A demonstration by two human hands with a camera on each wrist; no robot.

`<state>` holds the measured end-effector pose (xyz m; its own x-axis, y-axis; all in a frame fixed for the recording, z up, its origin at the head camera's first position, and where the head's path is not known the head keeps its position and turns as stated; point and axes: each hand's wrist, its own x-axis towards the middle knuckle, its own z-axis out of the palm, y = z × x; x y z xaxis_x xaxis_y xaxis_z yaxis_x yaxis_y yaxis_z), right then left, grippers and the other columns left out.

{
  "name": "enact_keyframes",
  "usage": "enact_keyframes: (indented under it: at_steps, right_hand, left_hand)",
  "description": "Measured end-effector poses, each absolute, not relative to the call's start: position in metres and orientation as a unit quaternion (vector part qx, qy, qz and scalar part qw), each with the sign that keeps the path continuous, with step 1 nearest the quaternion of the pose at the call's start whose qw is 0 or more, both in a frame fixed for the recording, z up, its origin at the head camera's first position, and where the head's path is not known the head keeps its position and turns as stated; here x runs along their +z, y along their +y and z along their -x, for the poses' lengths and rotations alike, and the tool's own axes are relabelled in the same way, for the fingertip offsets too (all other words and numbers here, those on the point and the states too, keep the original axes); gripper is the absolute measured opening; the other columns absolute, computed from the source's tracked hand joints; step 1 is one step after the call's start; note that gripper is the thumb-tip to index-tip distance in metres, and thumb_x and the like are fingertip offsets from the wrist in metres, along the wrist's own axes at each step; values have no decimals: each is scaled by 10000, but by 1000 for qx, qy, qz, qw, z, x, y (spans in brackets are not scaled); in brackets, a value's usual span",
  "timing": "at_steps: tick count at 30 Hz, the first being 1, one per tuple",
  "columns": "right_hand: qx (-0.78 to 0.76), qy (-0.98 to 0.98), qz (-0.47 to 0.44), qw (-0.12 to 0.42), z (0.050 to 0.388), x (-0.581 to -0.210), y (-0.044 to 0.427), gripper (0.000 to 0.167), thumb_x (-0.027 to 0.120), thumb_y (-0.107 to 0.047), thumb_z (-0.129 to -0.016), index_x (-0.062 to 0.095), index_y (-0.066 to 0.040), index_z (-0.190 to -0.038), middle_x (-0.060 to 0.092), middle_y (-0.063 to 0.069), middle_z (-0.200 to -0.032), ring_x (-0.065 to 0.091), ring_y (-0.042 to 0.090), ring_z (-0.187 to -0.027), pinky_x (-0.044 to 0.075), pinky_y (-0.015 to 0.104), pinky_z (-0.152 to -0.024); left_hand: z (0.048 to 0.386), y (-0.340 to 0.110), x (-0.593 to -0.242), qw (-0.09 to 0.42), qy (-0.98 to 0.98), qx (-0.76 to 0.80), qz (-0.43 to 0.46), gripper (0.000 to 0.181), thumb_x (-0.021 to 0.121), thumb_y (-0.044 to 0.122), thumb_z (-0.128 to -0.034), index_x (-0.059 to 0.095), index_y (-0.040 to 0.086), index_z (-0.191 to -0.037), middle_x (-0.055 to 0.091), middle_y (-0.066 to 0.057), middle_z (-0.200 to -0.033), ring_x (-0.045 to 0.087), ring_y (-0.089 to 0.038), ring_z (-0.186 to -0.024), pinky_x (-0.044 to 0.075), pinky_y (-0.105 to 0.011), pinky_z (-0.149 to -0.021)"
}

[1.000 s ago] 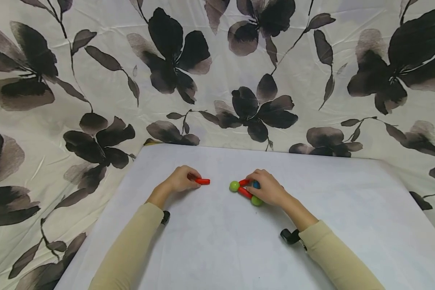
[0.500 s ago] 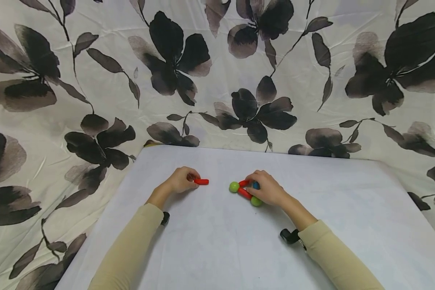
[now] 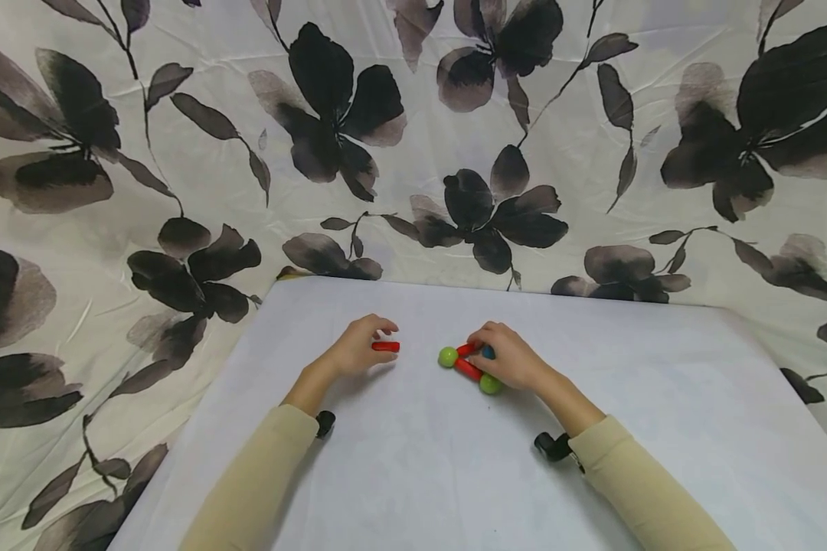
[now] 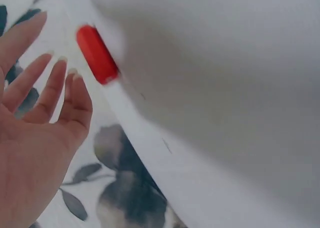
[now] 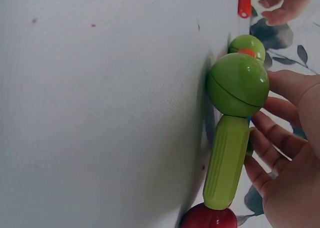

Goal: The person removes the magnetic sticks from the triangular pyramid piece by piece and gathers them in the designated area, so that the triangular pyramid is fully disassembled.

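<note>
A short red rod (image 3: 386, 347) lies on the white table between the thumb and fingers of the left hand (image 3: 354, 348). In the left wrist view the left hand (image 4: 47, 107) is spread, with a gap between its fingertips and the red rod (image 4: 97, 54). The right hand (image 3: 513, 358) holds an assembly of red rods (image 3: 467, 369), green balls (image 3: 448, 357) and a blue piece (image 3: 487, 351). In the right wrist view, its fingers curl beside a green ball (image 5: 238, 85) and a green rod (image 5: 226, 163), which joins a red ball (image 5: 209, 218).
The white tabletop (image 3: 413, 467) reaches back to a hanging cloth with dark flowers (image 3: 331, 115). Black wrist devices sit at the left (image 3: 325, 423) and right (image 3: 553, 447) sleeve cuffs.
The left hand has let go of the red rod and its fingers have spread apart around it. The right hand keeps its grip on the assembly in nearly the same place.
</note>
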<state>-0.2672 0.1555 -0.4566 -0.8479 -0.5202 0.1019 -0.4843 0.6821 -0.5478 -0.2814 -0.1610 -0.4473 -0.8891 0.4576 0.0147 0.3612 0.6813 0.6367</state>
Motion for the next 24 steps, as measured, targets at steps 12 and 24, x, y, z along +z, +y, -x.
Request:
enact_keyframes:
  at_steps: [12, 24]
  right_hand:
    - [-283, 908, 307, 40, 276, -459, 148, 261, 708, -145, -963, 720, -6, -1183, 628, 121, -1190, 583, 305, -1124, 471, 484, -1026]
    - [-276, 905, 320, 50, 279, -459, 141, 309, 782, -179, -905, 728, 5, -1148, 680, 121, -1167, 617, 303, -1118, 479, 483, -1017]
  left_hand:
    - [273, -109, -456, 123, 891, 358, -250, 407, 784, 149, -914, 660, -21, -1262, 677, -120, -1166, 617, -151, -890, 521, -283, -806]
    - [279, -79, -464, 138, 887, 370, -240, 353, 753, 145, -940, 666, 27, -1261, 671, -103, -1204, 597, -107, -788, 489, -234, -742]
